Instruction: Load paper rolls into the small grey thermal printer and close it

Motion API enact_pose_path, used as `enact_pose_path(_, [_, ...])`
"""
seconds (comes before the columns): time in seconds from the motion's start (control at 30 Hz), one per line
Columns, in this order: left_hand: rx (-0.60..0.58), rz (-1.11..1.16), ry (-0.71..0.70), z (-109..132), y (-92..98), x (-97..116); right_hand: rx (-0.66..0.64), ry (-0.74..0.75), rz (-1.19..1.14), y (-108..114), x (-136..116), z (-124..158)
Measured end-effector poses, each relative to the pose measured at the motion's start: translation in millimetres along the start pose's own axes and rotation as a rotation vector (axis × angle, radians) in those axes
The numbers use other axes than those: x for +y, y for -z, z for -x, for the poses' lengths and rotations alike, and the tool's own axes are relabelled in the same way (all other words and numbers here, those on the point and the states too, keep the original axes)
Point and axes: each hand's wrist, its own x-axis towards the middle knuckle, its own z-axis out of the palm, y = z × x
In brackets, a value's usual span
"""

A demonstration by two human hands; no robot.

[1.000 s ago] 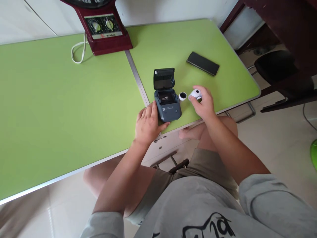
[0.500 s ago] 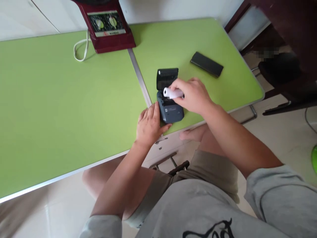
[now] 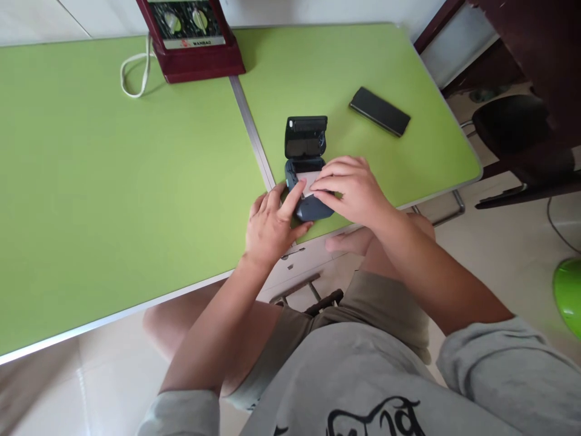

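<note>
A small dark blue-grey portable printer [image 3: 313, 209] lies on the green table with its black lid [image 3: 305, 137] swung up at the back. A white paper roll [image 3: 307, 180] sits in its opened compartment, partly covered by my fingers. My left hand [image 3: 271, 225] braces the printer's left side and front edge, its thumb along the front and its index finger stretched onto the paper. From the right, my right hand [image 3: 349, 184] reaches over the printer, thumb and fingers pinched at the paper's right end. The fingertips' exact hold is partly hidden.
A black oblong case [image 3: 380, 111] rests to the right on the green table [image 3: 113, 200]. A dark red appliance [image 3: 204, 59] with two dials and a white cord [image 3: 144, 75] stands at the back. A metal strip [image 3: 249, 124] crosses the tabletop. A dark chair [image 3: 512, 130] is at the right.
My right hand has lowered the paper roll from above the printer into its compartment. The left index finger has moved from the printer's side onto the paper. The view has shifted slightly.
</note>
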Motion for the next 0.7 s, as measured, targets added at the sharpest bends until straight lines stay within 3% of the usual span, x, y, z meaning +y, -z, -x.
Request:
enact_pose_path(0.1, [-0.033,-0.024,-0.016,0.5,2.3,0.5,0.001,-0.033,-0.013,4.1,6.0,-0.5])
enact_pose_path(0.2, [-0.043,-0.025,-0.021,0.7,2.8,0.5,0.05,-0.139,0.051,7.8,14.9,-19.6])
enact_pose_path(0.33, [-0.02,-0.008,-0.016,1.0,1.6,-0.2,0.017,-0.238,0.081,11.4,15.4,-44.2])
enact_pose_path(0.53, [-0.038,0.0,-0.026,0.1,2.6,1.7,0.08,-0.27,0.089,23.8,4.4,-21.6])
enact_pose_path(0.7, [-0.025,0.003,-0.023,-0.2,0.7,0.4,-0.127,-0.418,0.123,34.1,-7.6,-21.0])
